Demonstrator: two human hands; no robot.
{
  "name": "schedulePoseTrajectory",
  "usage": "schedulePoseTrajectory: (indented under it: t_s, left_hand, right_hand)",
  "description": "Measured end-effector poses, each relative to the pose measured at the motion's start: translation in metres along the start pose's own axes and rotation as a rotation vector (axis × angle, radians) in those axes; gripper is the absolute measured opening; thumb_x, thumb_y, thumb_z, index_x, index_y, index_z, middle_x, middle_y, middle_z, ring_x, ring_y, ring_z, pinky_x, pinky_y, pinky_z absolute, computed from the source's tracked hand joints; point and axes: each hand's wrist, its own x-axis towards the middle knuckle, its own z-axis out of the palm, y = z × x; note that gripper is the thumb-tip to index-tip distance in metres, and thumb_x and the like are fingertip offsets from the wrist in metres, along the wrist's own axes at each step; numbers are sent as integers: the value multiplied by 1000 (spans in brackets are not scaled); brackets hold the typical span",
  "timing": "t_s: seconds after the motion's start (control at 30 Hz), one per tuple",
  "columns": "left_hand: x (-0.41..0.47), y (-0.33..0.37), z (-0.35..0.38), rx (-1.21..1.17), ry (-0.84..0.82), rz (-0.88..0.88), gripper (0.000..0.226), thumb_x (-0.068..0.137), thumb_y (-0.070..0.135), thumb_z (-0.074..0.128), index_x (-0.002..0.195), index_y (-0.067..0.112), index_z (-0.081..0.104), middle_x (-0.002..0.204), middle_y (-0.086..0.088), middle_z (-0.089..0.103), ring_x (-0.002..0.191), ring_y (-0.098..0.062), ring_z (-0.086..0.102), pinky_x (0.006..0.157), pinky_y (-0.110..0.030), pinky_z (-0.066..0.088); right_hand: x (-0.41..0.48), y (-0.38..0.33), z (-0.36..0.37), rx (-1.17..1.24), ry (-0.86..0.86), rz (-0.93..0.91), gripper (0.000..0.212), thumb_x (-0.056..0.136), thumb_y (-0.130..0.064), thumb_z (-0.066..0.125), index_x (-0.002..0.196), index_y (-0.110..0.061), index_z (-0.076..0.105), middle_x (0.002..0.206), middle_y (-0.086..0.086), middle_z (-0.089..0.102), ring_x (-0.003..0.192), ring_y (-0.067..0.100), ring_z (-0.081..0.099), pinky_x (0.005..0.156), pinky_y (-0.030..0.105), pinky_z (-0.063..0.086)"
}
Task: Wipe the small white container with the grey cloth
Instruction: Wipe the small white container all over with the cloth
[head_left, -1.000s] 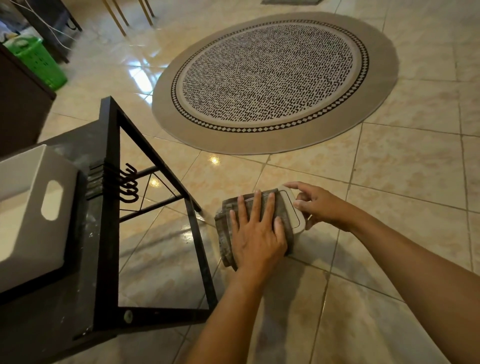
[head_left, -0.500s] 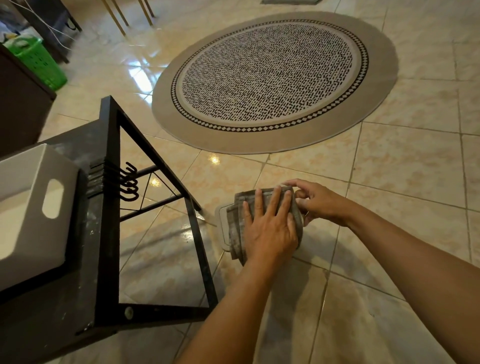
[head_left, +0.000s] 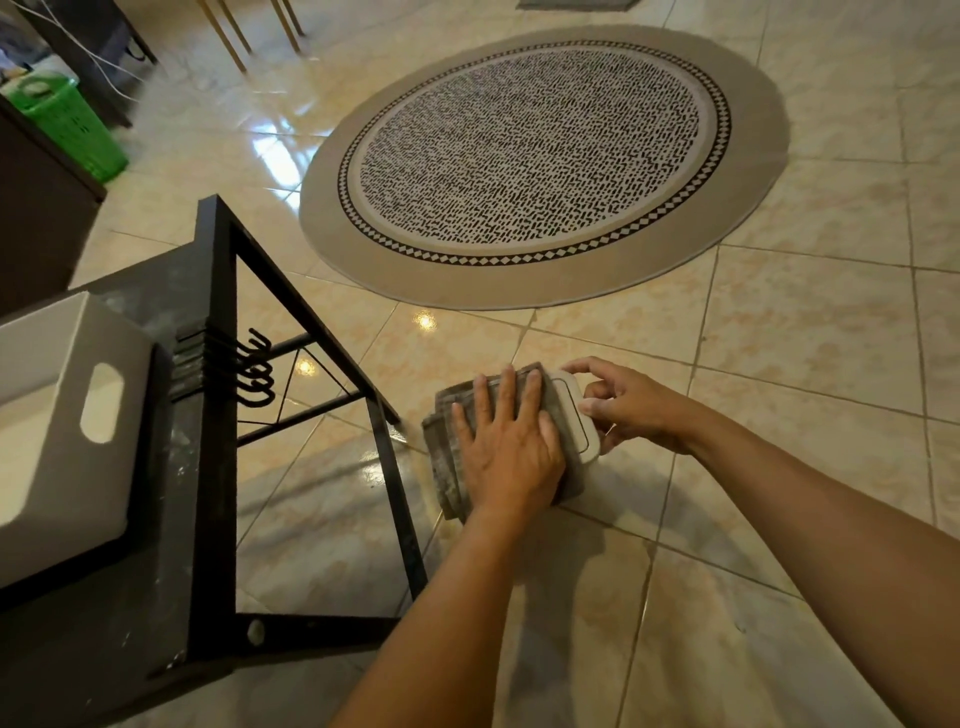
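Note:
The small white container (head_left: 576, 415) rests on the tiled floor, low in the middle of the head view. A folded grey cloth (head_left: 447, 457) lies over its top and hides most of it; only the right strip of the lid shows. My left hand (head_left: 506, 447) lies flat on the cloth with fingers spread, pressing it down. My right hand (head_left: 628, 402) grips the container's right side, fingertips on its far corner and edge.
A black metal shelf frame (head_left: 218, 415) with hooks stands left of the container, carrying a white bin (head_left: 57, 431). A round patterned rug (head_left: 540, 156) lies beyond. A green basket (head_left: 67, 124) and dark furniture sit far left. Bare floor tiles spread to the right.
My left hand slid the cloth right across the container, then back left, so the lid's right strip shows again. My right hand stayed on the container's right side.

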Motion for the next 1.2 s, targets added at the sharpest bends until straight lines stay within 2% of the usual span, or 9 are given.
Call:
schedulePoseTrajectory:
  t_s: [0.13, 0.27, 0.4, 0.47, 0.63, 0.73, 0.87, 1.07, 1.2]
  left_hand:
    - [-26, -2, 3, 41, -17, 85, 62, 94, 51, 3, 155, 37, 0, 164, 6, -11, 148, -25, -21, 118, -54, -13]
    - [-6, 9, 4, 97, -58, 175, 56, 102, 49, 10, 154, 36, -5, 163, 5, -17, 147, -26, -24, 117, -54, -16]
    - [-10, -4, 0, 56, -14, 61, 61, 96, 52, 1, 155, 37, -1, 164, 5, -13, 148, -24, -21, 118, -53, -14]
    - [-23, -6, 1, 52, -20, 98, 61, 97, 54, -1, 155, 37, 0, 163, 5, -13, 148, -25, -22, 118, -54, -13]
    - [-1, 11, 0, 110, -60, 209, 55, 103, 48, 12, 154, 37, -3, 163, 4, -16, 147, -26, -23, 116, -52, -18]
    - [8, 7, 0, 120, -57, 190, 54, 102, 49, 12, 154, 39, -3, 164, 2, -14, 147, -25, -22, 118, -56, -10]
    - [-10, -8, 2, 35, 19, 44, 59, 96, 51, 6, 154, 40, 3, 164, 4, -9, 149, -24, -18, 118, -56, -8]
    - [-1, 1, -2, 105, -48, 240, 56, 100, 50, 9, 154, 40, -5, 163, 4, -16, 148, -27, -21, 117, -55, -13]
    - [7, -8, 0, 85, -7, 116, 56, 100, 49, 10, 154, 40, -2, 165, 2, -10, 149, -24, -17, 118, -57, -8]
  right_hand:
    - [2, 0, 0, -19, 3, -3, 48, 98, -4, 49, 142, -22, 43, 80, 12, 54, 71, 20, 64, 62, 33, 59]
    - [6, 1, 0, -44, -16, -9, 49, 96, 0, 47, 139, -23, 45, 94, 30, 55, 78, 35, 66, 62, 34, 61]
    - [5, 1, 0, -32, 5, 5, 48, 98, -1, 48, 142, -20, 42, 81, 14, 51, 70, 22, 62, 62, 34, 60]
    - [5, 1, 0, -40, 4, 2, 49, 98, -3, 48, 143, -20, 41, 81, 13, 51, 70, 22, 62, 61, 33, 59]
    - [6, -2, 0, -34, -26, -20, 47, 97, 3, 43, 137, -22, 46, 106, 33, 62, 89, 48, 66, 62, 36, 61]
    - [5, -3, 1, -20, -20, -5, 47, 97, 4, 43, 138, -20, 43, 105, 32, 63, 82, 40, 68, 62, 37, 61]
    - [8, 0, 2, -33, 13, 7, 48, 98, -4, 50, 142, -18, 40, 79, 9, 56, 70, 21, 64, 63, 34, 59]
    - [5, -3, 3, -27, -6, -18, 45, 98, 2, 43, 137, -20, 43, 106, 25, 64, 91, 38, 69, 68, 42, 62]
    - [4, -5, 4, -22, 15, -16, 46, 97, 1, 47, 139, -19, 42, 82, 14, 56, 70, 26, 63, 64, 37, 60]
